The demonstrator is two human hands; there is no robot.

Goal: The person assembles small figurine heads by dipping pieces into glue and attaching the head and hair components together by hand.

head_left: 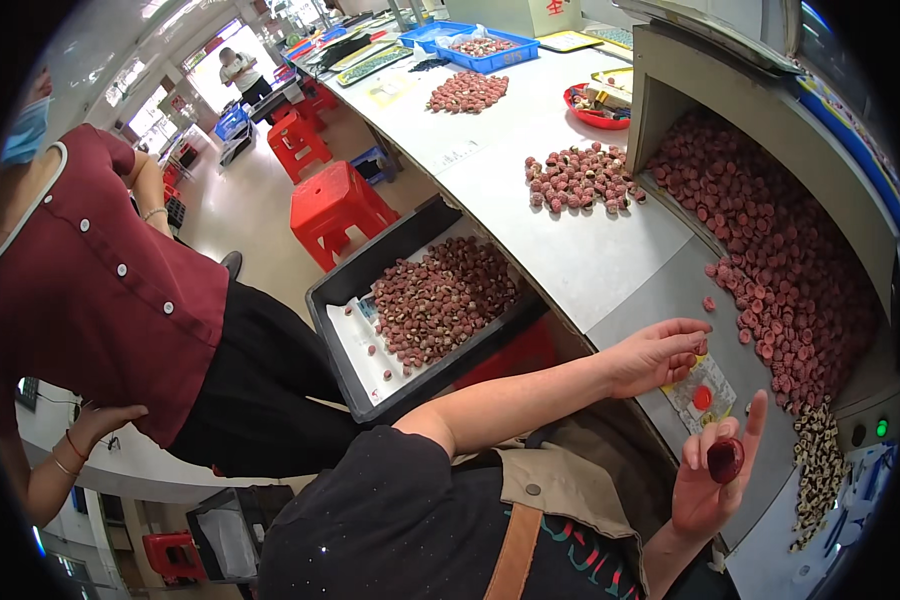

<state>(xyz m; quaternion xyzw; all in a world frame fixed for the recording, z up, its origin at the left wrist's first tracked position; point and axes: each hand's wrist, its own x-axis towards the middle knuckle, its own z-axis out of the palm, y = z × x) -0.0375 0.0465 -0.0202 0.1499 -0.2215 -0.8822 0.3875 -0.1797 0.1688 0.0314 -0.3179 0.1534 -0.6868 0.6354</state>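
Observation:
My left hand [650, 360] is over the near edge of the grey worktop, with its thumb and fingers pinched on a small pinkish-red cap [701, 346]. My right hand [712, 490] is lower and to the right. Its index finger points up, while the other fingers are curled round a dark red, shiny round piece [725, 460]. Below my left hand, a red disc [703, 398] lies on a yellow-and-grey card [682, 404]. Beyond my hands, a large heap of pinkish-red caps [770, 230] spills out of a grey box [660, 70].
Small cream-and-black pieces [818, 470] are heaped at the right. Textured red balls lie in a pile [582, 178] on the white table and fill a black tray [365, 390] at the left. A person in a maroon top [120, 290] stands nearby. Red stools [340, 205] stand beyond.

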